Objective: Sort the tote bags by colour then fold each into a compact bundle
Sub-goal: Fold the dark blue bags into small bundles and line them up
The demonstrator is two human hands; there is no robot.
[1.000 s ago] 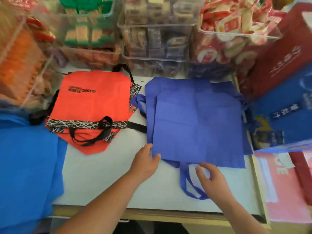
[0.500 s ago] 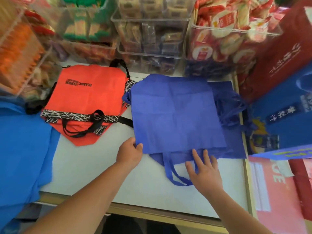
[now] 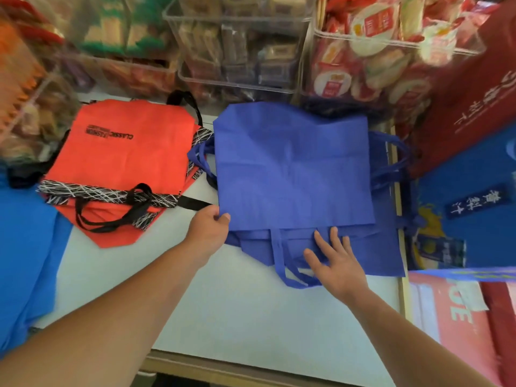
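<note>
Looking down from my head camera: my left hand (image 3: pixel 208 230) has its grip pinched on the near left corner of the top blue tote bag (image 3: pixel 293 169), thumb over the fabric's edge. That bag lies flat on a pile of other blue bags (image 3: pixel 386 247) at the right of the white desk (image 3: pixel 237 308). My right hand (image 3: pixel 337 265) lies flat on the lower bags, fingers spread, gripping nothing. Left of the pile, just apart from it, sits the stack of orange-red tote bags (image 3: pixel 125 155) with black handles. Clear bins (image 3: pixel 237 51) of packaged snacks stand along the far edge.
</note>
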